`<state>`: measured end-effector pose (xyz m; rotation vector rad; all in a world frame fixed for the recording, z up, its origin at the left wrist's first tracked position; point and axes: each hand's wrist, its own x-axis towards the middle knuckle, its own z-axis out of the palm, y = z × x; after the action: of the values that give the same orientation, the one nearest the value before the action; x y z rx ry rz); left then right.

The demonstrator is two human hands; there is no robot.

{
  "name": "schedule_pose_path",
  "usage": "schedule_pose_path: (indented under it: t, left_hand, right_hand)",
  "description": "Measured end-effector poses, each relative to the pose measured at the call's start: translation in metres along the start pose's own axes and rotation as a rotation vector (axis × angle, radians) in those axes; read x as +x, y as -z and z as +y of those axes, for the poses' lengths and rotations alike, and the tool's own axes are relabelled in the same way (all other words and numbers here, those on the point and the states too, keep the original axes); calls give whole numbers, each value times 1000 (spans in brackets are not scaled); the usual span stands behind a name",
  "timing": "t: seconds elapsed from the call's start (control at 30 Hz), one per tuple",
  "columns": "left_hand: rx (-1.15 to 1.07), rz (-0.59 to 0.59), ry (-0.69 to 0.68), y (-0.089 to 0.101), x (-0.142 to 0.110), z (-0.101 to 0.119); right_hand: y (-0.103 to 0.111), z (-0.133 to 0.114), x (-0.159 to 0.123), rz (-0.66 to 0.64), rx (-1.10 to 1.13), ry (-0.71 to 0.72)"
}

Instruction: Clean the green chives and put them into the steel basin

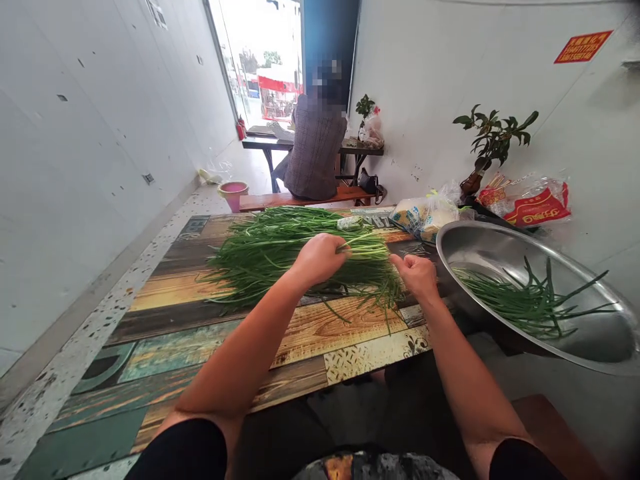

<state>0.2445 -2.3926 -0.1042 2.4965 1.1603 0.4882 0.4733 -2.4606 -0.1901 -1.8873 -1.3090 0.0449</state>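
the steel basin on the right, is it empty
No, the steel basin holds a small heap of green chive stalks, apart from the big chive pile on the table that both hands touch.

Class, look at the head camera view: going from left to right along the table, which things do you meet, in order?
Pile of green chives → left hand resting on it → right hand pinching stalk ends → steel basin holding sorted chives.
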Motion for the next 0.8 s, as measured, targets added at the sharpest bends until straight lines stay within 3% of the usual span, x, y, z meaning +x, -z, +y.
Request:
schedule_pose_path:
  t: [0.13,0.3,0.4,0.5,0.67,0.8]
  left_hand:
    - [87,-27,-12,-3,0,0]
    - [120,-83,-68,-10,-1,4]
    - [45,-125,-127,-8,-4,9]
    - [15,-169,-144,0,-6,10]
    - [84,-171,-103,14,-4,0]
    - [139,-154,-107,15,-2,-4]
  right_hand:
    - [4,-7,-8,-140,146,304]
    - [9,-39,-9,-391,223,501]
    - [10,-54,-8,-602,238,440]
    - [11,-54,-6,-685,346,366]
    - [14,-29,-4,-639,465,275]
    - [7,-16,-8,-549,608,124]
